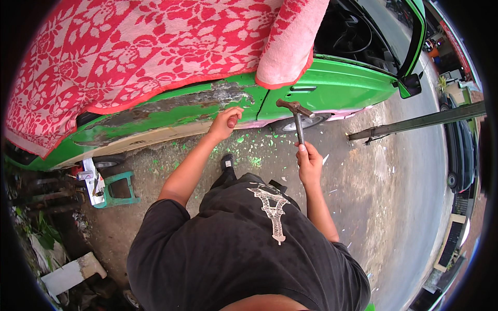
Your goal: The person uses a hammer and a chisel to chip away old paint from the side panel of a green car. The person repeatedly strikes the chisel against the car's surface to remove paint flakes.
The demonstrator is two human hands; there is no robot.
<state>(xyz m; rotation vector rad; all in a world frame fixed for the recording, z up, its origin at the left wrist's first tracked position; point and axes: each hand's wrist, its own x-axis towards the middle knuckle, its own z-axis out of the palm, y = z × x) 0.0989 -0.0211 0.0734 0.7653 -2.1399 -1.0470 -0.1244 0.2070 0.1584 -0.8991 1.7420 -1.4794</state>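
Holding a hammer [298, 122] in the curled right hand [309, 165], in front of the green car [337, 83]. Gripping a small brown thing [232, 122] in the curled left hand [222, 127], near the scraped patch [207, 98]. Standing near little green flakes [254, 161].

Single head-worn fisheye, left of a side-by-side pair. Faces steeply down and forward over the wearer's black fabric T-shirt with pale tower print [223, 249], nearest the lens, lower centre. Bare left hand [223, 125] and bare right hand [309, 163] sit mid-frame, farther out. Green-painted metal car [337, 83] crosses the top; grey paved road [415, 192] bends along the right.
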